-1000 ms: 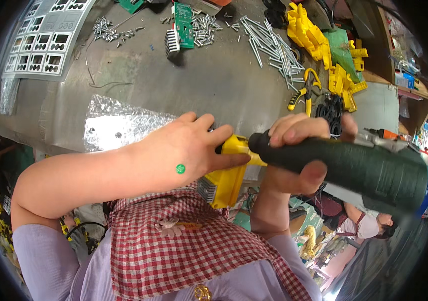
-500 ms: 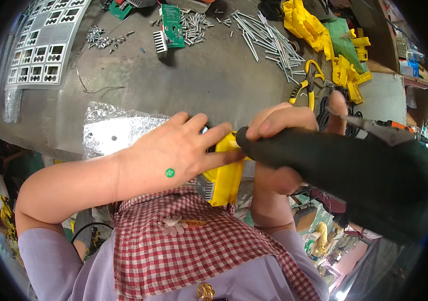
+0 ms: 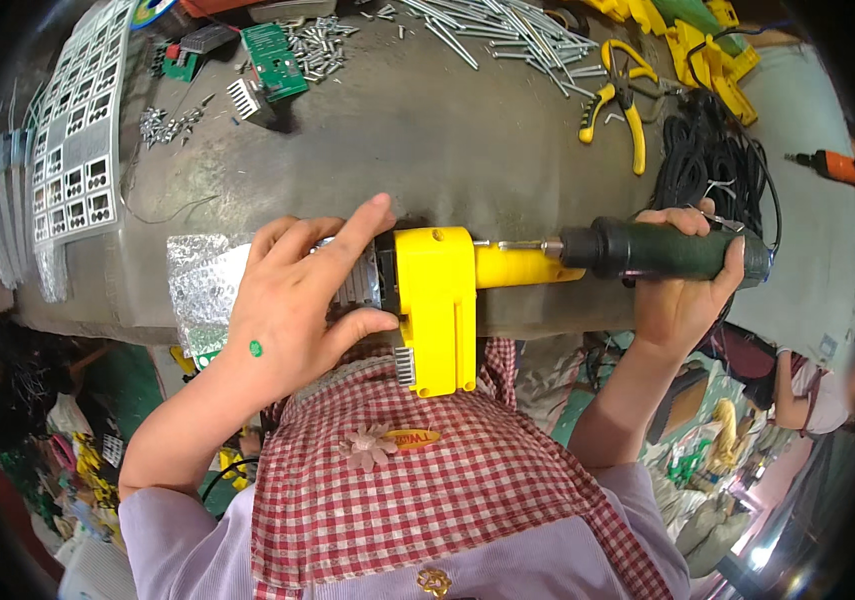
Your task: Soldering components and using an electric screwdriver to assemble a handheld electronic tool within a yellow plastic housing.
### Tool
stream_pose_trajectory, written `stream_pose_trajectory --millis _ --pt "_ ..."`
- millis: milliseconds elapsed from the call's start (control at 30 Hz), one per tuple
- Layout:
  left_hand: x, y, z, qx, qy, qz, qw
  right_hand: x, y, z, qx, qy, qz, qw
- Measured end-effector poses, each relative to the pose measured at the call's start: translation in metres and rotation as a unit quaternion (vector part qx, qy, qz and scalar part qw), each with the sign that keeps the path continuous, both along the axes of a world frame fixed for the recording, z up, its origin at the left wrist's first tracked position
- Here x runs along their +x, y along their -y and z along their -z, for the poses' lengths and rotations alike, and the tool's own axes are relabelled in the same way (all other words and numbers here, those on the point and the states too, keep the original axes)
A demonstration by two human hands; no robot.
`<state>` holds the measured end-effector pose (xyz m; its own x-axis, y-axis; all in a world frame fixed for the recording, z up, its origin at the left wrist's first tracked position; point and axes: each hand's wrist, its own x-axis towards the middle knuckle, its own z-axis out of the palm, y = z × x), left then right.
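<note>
Nearest: red checked apron (image 3: 427, 500) over lilac sleeves, low in frame. Just above it, at the near edge of the counter (image 3: 507, 140), left hand (image 3: 292, 300) grips a yellow plastic housing (image 3: 437, 305) with a finned metal heat sink (image 3: 359, 285) on its left face; thumb under, fingers spread over the top, index finger stretched toward the housing's top corner. Housing's body stands roughly vertical in view, a short yellow neck sticking out rightward. Right hand (image 3: 687, 290) is closed around a dark green screwdriver handle (image 3: 662, 250); screwdriver's long axis is horizontal, tip pointing left into the yellow neck (the metal shaft shows only briefly between the two). A crinkled foil sheet (image 3: 202, 285) lies under the left hand.

Farther on the counter: yellow-handled pliers (image 3: 622, 100), beside a coil of black cable (image 3: 712, 160) on the right. Far edge: loose pile of long metal pins (image 3: 497, 35), small screws (image 3: 317, 45), green circuit board (image 3: 277, 60), more yellow housings (image 3: 697, 40). Far left: grey perforated panel (image 3: 77, 150). No containers visible; the small parts lie loose.
</note>
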<state>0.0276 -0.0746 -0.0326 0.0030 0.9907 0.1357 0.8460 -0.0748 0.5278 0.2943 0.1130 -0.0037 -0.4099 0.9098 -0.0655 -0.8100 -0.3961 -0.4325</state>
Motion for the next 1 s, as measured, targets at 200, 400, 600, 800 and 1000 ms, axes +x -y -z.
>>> stream_pose_trajectory --millis 200,400,600,800,1000 --pt "0.001 -0.005 -0.001 0.008 0.027 0.000 1.000 -0.005 0.001 0.007 0.033 0.076 0.056 0.995" --pt "0.000 -0.005 0.000 0.011 0.019 0.004 1.000 -0.012 0.005 0.009 0.023 0.046 0.032 0.998" --pt "-0.001 -0.005 -0.001 0.014 0.021 0.009 1.000 -0.008 0.002 0.007 0.033 0.073 0.050 0.996" --pt "0.001 -0.010 -0.005 0.010 0.042 -0.009 0.999 -0.016 0.004 0.009 0.028 0.053 0.035 0.998" --pt "-0.006 -0.013 -0.003 0.004 0.085 -0.020 0.996 -0.031 0.001 0.018 0.020 0.039 0.040 0.998"
